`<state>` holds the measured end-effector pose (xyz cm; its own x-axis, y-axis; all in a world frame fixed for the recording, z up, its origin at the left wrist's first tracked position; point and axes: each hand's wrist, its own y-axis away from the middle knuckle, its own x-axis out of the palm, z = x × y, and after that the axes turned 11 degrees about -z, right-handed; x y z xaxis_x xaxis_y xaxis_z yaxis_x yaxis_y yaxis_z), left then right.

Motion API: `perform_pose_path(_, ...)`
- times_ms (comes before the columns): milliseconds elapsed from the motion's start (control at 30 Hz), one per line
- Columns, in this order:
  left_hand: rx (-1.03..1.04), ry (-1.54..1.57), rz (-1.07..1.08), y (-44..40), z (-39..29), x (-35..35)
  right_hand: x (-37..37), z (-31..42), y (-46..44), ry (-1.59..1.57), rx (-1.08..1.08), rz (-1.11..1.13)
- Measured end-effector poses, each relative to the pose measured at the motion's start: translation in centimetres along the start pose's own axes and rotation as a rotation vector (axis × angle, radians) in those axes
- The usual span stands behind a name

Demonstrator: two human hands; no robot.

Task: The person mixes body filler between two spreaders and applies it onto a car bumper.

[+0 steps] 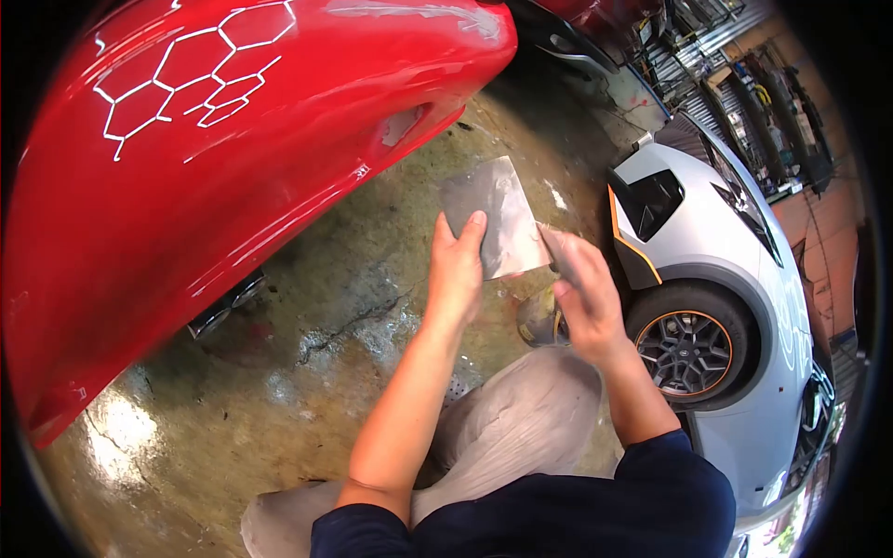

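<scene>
My left hand (457, 265) is closed on a flat grey board (510, 219), its thumb lying across the near left part of the face. Grey smears and lighter, shiny patches show on the board, which looks like a putty mixing board. Just right of it is my right hand (593, 302), fingers bent around a thin, flat grey-brown spreader (556, 249) whose edge meets the board's right corner. Blur and the fingers hide most of the spreader. Below the hands, a round can (539, 318) stands on the floor, partly covered by my right hand and knee.
A large red car body panel (251, 177) with white hexagon lines fills the left; grey-white filler patches (479, 20) mark its far end. A silver-white car (744, 251) with a black wheel (686, 342) stands close on the right. The concrete floor (344, 321) is stained and cracked.
</scene>
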<state>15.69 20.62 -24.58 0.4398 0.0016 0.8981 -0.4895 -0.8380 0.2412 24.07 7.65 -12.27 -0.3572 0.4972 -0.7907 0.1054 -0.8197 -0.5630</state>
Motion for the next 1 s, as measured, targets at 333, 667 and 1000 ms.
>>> perform_pose_path(333,0.052,0.003,-0.037,0.1,0.4,-0.6,-1.7,-6.4,2.5,0.387,0.036,0.239)
perform_pose_path(667,0.512,-0.547,-0.013,1.3,0.0,0.6,-1.4,-4.1,-1.6,0.433,-0.154,0.326)
perform_pose_path(1000,0.538,-0.506,-0.189,0.4,-1.1,-0.2,-0.3,-3.3,2.3,0.133,0.072,0.383)
